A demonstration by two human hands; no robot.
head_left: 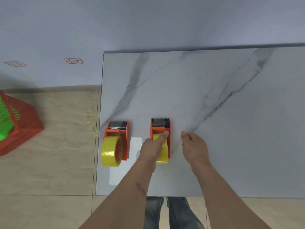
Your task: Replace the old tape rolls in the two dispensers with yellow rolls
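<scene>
Two orange tape dispensers stand side by side near the front left of the marble table. The left dispenser holds a yellow tape roll that sticks out over its left side. The right dispenser also carries a yellow roll, partly hidden under my left hand. That hand wraps the roll, its thumb pressing on the roll's top near the dispenser's orange bar. My right hand hovers just right of this dispenser, fingers curled with thumb and forefinger pinched; nothing visible in it.
A white sheet lies on the table between and in front of the dispensers. On the tiled floor to the left stands an orange mesh basket with a green basket inside. A wall rises behind the table. My legs show below the front edge.
</scene>
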